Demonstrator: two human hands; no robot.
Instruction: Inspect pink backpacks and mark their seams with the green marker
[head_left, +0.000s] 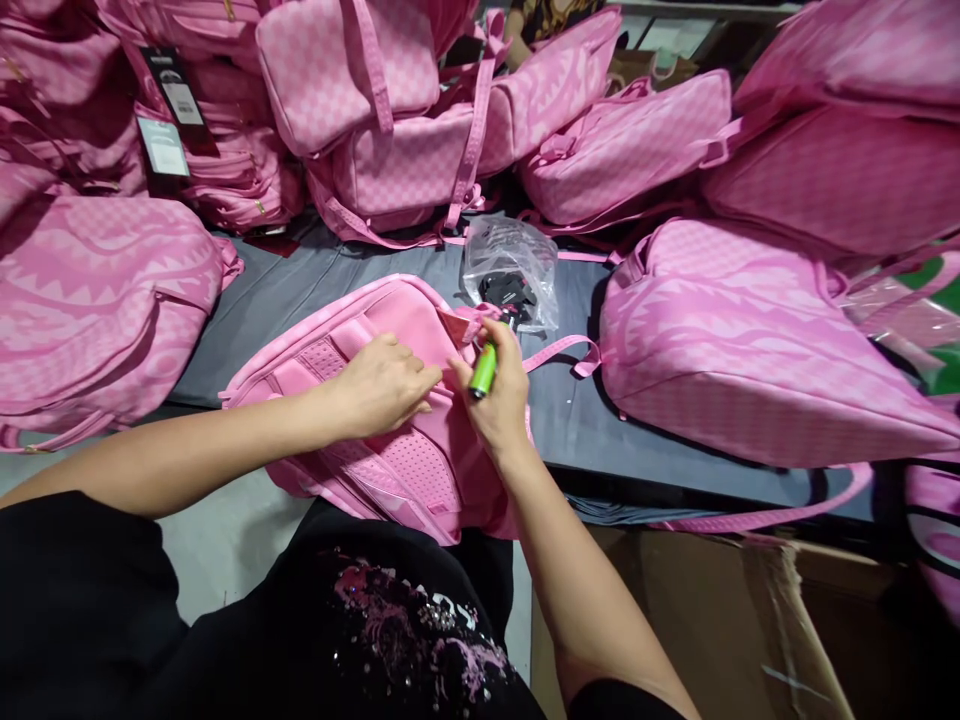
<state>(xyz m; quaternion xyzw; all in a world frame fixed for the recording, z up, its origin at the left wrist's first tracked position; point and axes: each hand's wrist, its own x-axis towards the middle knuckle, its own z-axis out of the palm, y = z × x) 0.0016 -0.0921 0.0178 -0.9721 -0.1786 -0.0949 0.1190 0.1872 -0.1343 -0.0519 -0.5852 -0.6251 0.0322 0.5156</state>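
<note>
A pink backpack (390,460) lies back-side up at the near edge of the dark table (300,290), partly over my lap. My left hand (382,385) rests on its upper back panel, fingers bent and pinching the fabric near the top. My right hand (499,395) is closed around a green lighter (484,372), held just beside the left fingertips at the bag's top handle area. A pink strap (562,350) runs off to the right from there.
Many pink checkered backpacks are piled around: left (90,300), back (397,150), right (750,340). A clear plastic bag with dark parts (510,270) lies behind my hands. Hang tags (169,120) show at back left. A cardboard box (712,620) stands below the table at right.
</note>
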